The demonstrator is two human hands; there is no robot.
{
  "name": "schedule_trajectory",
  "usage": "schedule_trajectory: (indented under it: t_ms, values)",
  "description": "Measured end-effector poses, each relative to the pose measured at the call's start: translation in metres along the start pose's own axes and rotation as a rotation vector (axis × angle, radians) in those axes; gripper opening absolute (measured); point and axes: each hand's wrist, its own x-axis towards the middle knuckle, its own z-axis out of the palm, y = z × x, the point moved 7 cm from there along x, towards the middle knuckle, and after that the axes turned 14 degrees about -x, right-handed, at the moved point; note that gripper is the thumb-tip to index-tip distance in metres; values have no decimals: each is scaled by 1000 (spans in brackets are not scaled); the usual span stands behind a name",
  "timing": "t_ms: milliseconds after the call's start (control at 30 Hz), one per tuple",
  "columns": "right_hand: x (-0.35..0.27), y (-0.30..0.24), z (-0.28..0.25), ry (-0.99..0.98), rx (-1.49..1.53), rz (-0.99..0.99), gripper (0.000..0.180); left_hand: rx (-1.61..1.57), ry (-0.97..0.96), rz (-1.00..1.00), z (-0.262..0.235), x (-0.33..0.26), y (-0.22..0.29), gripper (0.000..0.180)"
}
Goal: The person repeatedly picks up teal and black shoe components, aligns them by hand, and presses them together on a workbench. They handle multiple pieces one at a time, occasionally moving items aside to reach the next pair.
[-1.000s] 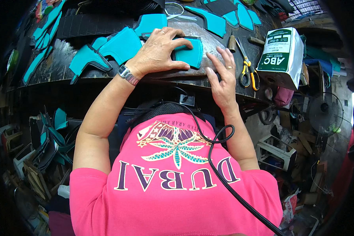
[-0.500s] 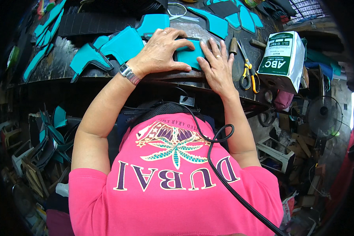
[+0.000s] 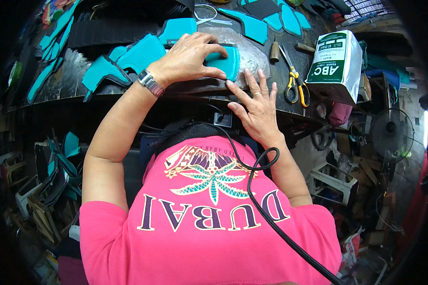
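I see the left hand [image 3: 190,61] arched, its thumb and index finger parted over a teal, black-edged padded fabric piece [image 3: 232,61]; its other fingers are partly hidden, so I can't tell whether they grip. On my view the right hand [image 3: 260,109] lies palm down, fingers [image 3: 253,85] spread wide, the index tip near that piece's lower corner. The piece rests near the front edge of the dark counter [image 3: 279,74]. Farther right I see yellow-and-black-handled scissors [image 3: 294,75] and a green-and-white rectangular container [image 3: 332,61]; leftward, more teal pieces [image 3: 142,53].
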Motion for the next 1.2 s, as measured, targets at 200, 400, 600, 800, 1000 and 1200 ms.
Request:
schedule_trajectory:
  t_ms: [200, 400, 600, 800, 1000, 1200]
  values:
    - [23, 17, 7, 46, 231, 125, 47, -59, -105, -80, -2, 7, -4, 56]
    - [58, 26, 26, 13, 134, 197, 57, -90, 38, -97, -3, 10, -11, 79]
    - [80, 40, 36, -29, 44, 193, 60, 180, -96, -225, -6, 21, -8, 88]
    - [63, 43, 26, 69, 61, 117, 47, 116, -192, -280, -8, 39, -10, 84]
    - [37, 67, 6, 438, 658, 138, 29, -91, -289, -263, -5, 53, -14, 77]
    - [24, 102, 38, 617, 1135, 613, 48, -379, -149, -55, -31, 87, -7, 29]
